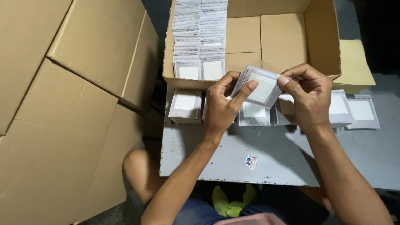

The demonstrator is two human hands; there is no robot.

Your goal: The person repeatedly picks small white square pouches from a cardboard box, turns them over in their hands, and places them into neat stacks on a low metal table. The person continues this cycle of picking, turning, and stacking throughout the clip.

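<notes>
Left of the table (pixel 200 162): flattened cartons (pixel 71 104). Left hand (pixel 221 106) and right hand (pixel 308 98) pinch 1 clear packet (pixel 260 87) between them — tilted, above the table's far edge, in front of the open box (pixel 283 37) holding 2 packet rows (pixel 200 37).

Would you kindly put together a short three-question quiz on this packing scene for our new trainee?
1. True or false: both hands hold the same packet.
2. Where do the packed packets stand in rows? A) in the open box B) on the table C) on the floor
3. Fill in: the small sticker lies on the ____.

Key: 1. True: the left hand and right hand each pinch one edge of it. 2. A, against the box's left wall. 3. table.
</notes>
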